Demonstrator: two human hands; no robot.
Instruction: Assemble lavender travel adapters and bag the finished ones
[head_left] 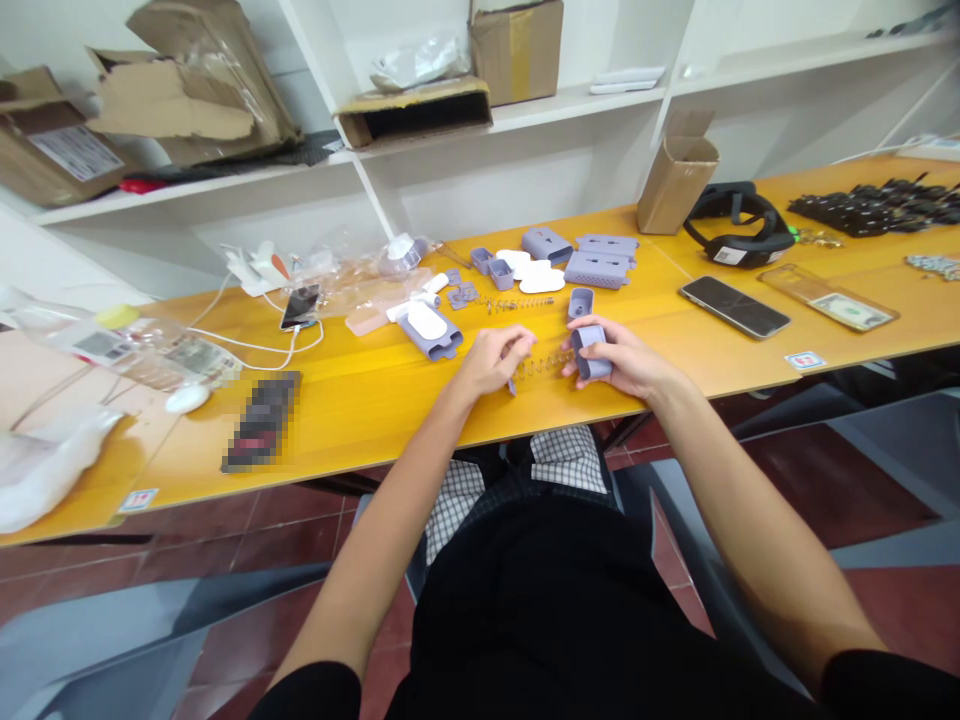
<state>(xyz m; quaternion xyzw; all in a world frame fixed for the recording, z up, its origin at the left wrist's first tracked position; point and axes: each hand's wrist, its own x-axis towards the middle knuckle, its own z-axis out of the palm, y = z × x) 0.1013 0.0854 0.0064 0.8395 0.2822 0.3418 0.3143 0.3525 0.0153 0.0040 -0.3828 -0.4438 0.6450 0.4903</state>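
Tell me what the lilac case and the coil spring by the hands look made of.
The lilac case in the right hand looks like matte plastic, judging by its flat, glint-free colour. The coil spring looks like thin metal wire, from its fine glinting coils; which metal, I cannot tell.

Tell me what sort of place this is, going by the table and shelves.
Probably a small workshop or assembly room: lavender plastic casing parts, one in the right hand, and a coiled metal spring on a yellow wooden table, with torn brown cardboard boxes on white shelves.
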